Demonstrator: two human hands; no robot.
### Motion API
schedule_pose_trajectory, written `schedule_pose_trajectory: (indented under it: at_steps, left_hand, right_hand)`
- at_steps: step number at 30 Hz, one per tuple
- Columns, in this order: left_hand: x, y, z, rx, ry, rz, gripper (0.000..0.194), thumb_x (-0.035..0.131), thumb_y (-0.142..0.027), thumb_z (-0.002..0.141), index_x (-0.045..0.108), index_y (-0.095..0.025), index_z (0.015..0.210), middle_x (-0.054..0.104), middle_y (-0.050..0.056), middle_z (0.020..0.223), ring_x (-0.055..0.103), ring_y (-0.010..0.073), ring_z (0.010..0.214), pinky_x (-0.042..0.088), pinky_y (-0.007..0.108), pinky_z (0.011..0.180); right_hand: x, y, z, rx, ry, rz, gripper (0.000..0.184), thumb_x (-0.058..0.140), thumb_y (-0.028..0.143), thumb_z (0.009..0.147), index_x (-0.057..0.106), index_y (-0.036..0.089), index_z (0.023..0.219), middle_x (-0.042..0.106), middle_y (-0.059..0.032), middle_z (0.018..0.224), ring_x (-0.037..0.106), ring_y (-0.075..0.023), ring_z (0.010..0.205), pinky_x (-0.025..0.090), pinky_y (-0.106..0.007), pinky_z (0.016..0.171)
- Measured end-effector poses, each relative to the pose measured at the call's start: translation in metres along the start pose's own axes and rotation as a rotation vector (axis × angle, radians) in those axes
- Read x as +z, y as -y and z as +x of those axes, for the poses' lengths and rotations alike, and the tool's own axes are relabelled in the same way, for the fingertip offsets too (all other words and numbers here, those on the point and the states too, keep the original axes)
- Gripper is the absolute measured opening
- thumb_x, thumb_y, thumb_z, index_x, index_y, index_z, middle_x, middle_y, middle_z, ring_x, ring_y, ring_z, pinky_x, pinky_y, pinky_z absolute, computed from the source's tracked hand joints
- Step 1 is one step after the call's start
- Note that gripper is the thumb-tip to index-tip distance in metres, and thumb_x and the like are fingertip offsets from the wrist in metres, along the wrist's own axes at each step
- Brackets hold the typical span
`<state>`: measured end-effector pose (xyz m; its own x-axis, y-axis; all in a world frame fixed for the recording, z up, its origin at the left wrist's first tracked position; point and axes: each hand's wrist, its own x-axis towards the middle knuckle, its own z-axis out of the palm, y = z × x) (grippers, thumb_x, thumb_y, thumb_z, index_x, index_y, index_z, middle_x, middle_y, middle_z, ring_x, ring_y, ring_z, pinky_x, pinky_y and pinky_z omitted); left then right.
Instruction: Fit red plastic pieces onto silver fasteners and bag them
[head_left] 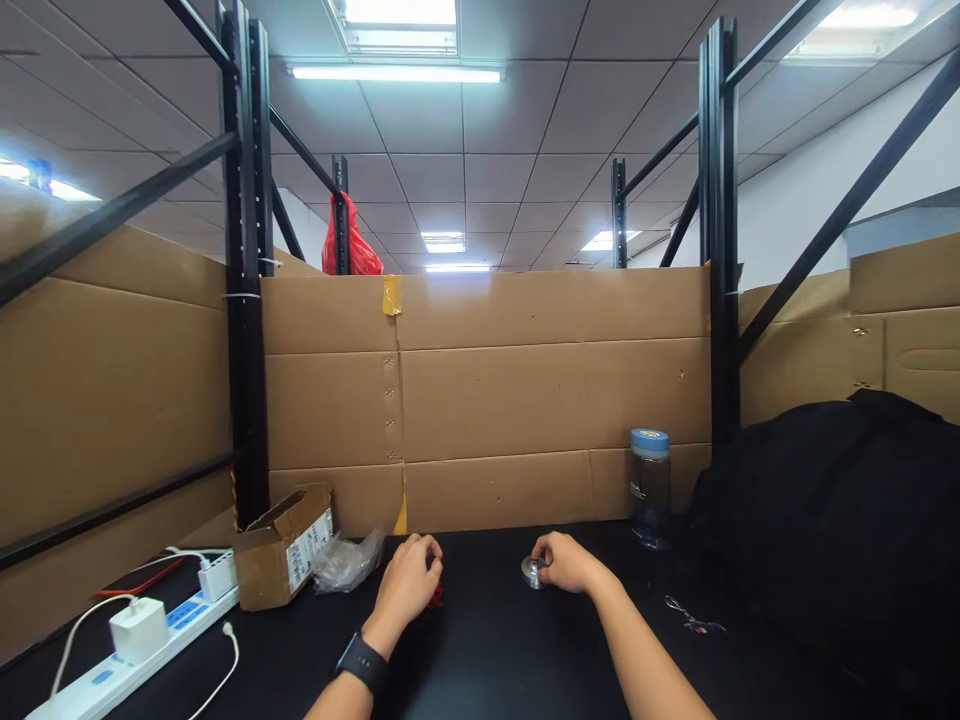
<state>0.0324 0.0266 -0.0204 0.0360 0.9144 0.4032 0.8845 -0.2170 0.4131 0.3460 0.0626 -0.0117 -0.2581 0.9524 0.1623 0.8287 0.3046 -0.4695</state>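
Note:
Over the black tabletop, my right hand [568,563] has its fingers closed on the edge of a small, round, shiny metal object [532,573]. Its exact kind is not clear from here. To the left, my left hand [406,580] is held with curled fingers, thumb and fingertips close together; whatever they pinch, if anything, is hidden. Just beneath that hand, a small red thing [437,597] shows in part. A dark watch sits on my left wrist.
An opened cardboard box [274,555] and a crumpled clear plastic bag [349,562] lie left. Beyond them is a white power strip [142,650] with plugs. A blue-lidded bottle [649,490], a thin cord [694,617] and a black bag [832,540] occupy the right. Cardboard walls surround the table.

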Motion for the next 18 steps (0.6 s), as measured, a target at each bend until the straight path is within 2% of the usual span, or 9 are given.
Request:
schedule_pose_trajectory:
  at_steps: [5,9,13,18]
  left_hand:
    - [0.003,0.003,0.001,0.008,-0.015,-0.022,0.015,0.054,-0.014,0.085,0.066,-0.02,0.09,0.065,0.005,0.1,0.061,0.0192,0.101,0.041,0.027,0.092]
    - [0.003,0.005,0.002,0.002,-0.03,-0.037,0.014,0.055,-0.015,0.085,0.066,-0.02,0.091,0.065,0.006,0.1,0.061,0.0195,0.1,0.041,0.028,0.092]
    - [0.003,0.005,0.002,0.0,-0.007,-0.038,0.015,0.054,-0.014,0.085,0.067,-0.019,0.091,0.065,0.006,0.101,0.061,0.02,0.101,0.041,0.029,0.092]
    - [0.0,0.001,0.001,0.013,0.024,-0.031,0.015,0.054,-0.014,0.084,0.067,-0.02,0.091,0.065,0.006,0.101,0.061,0.0201,0.102,0.041,0.028,0.091]
  right_hand:
    - [-0.002,0.004,-0.002,0.021,0.014,-0.005,0.03,0.074,0.012,0.065,0.078,0.017,0.094,0.072,-0.0039,0.083,0.059,-0.0146,0.071,0.037,-0.022,0.061]
    - [-0.006,0.009,-0.005,0.023,0.012,-0.037,0.03,0.074,0.013,0.065,0.077,0.018,0.095,0.072,-0.0045,0.09,0.062,-0.0164,0.08,0.039,-0.022,0.066]
    - [-0.004,0.008,-0.005,-0.009,-0.032,-0.057,0.027,0.079,0.023,0.065,0.076,0.018,0.091,0.071,-0.0076,0.102,0.064,-0.0199,0.091,0.043,-0.025,0.075]
    - [0.004,0.0,-0.001,0.008,-0.023,-0.022,0.04,0.086,0.028,0.058,0.073,0.019,0.094,0.072,-0.0063,0.1,0.064,-0.0219,0.092,0.043,-0.025,0.074]
